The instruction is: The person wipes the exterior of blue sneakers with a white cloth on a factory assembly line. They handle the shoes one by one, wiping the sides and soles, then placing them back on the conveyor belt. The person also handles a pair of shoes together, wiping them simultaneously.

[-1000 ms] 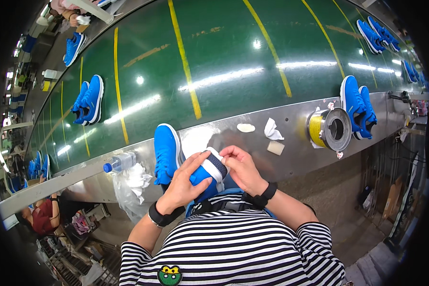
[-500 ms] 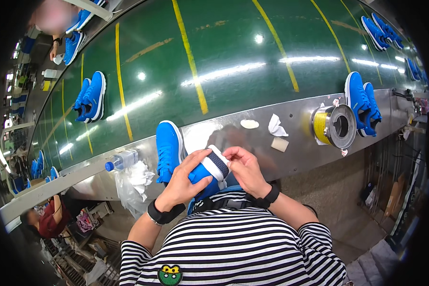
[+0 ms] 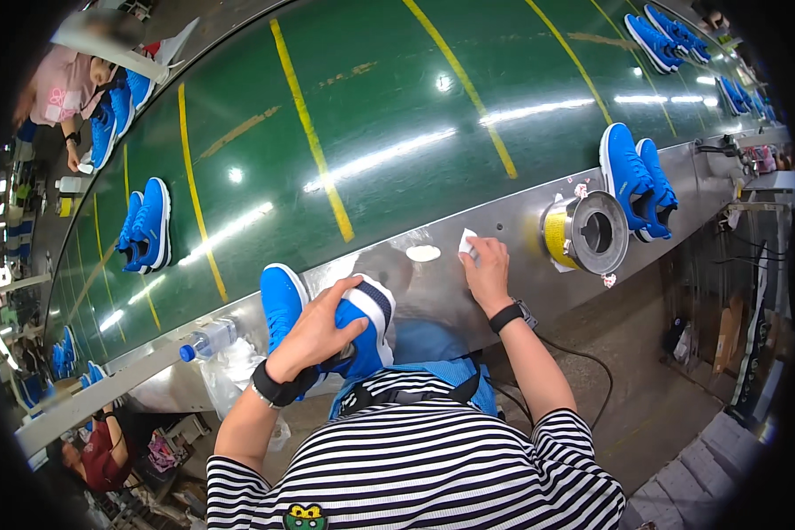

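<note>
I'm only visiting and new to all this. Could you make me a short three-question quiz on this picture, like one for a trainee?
1. Multiple choice: what does the left hand hold?
A) a sheet of white paper
B) a blue-and-white shoe
C) a yellow sponge

2. True or false: the clear plastic bottle with a blue cap is to the left of both hands.

3. Short answer: which hand is nearer to the round metal container with a yellow side?

Key:
1. B
2. True
3. The right hand
</note>
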{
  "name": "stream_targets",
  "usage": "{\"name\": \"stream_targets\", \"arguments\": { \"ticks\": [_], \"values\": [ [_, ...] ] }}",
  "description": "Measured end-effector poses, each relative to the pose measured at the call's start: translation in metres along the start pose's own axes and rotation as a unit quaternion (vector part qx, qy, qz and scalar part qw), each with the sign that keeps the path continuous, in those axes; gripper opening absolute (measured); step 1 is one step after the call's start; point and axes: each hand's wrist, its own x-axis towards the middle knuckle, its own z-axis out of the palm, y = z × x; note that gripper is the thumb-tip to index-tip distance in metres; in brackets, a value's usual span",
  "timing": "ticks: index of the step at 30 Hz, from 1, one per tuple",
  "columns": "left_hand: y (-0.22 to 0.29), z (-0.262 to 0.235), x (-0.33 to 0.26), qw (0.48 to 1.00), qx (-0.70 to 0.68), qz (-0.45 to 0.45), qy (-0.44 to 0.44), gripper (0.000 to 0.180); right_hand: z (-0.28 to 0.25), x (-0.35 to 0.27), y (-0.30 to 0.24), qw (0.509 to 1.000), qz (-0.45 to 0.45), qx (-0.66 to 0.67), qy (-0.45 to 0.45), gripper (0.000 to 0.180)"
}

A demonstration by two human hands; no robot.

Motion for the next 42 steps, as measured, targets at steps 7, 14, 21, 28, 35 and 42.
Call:
{"name": "stream_targets", "arguments": {
  "ticks": [7,14,21,28,35,42],
  "values": [
    [-0.034,0.012,0.043,0.992,0.074,-0.098,0.019,0.060,0.000,0.006,-0.039,0.939,0.148,0.301,-0.081,0.016],
    [-0.045,0.034,0.079,0.982,0.076,-0.170,0.026,0.064,0.053,0.026,-0.073,0.916,0.058,0.329,-0.224,0.010],
    [-0.041,0.027,0.081,0.985,0.034,-0.171,-0.005,0.063,0.078,0.035,-0.067,0.888,0.010,0.312,-0.339,0.005],
    [-0.055,0.012,0.069,0.988,-0.007,-0.153,-0.024,0.060,0.068,0.020,-0.074,0.885,0.014,0.351,-0.305,0.009],
    [-0.078,-0.012,0.068,0.988,-0.082,-0.111,-0.065,0.058,0.067,0.021,-0.095,0.897,0.032,0.349,-0.268,0.010],
    [-0.087,-0.017,0.068,0.988,-0.106,-0.078,-0.081,0.055,0.048,0.003,-0.101,0.909,0.066,0.319,-0.261,0.011]
  ]
}}
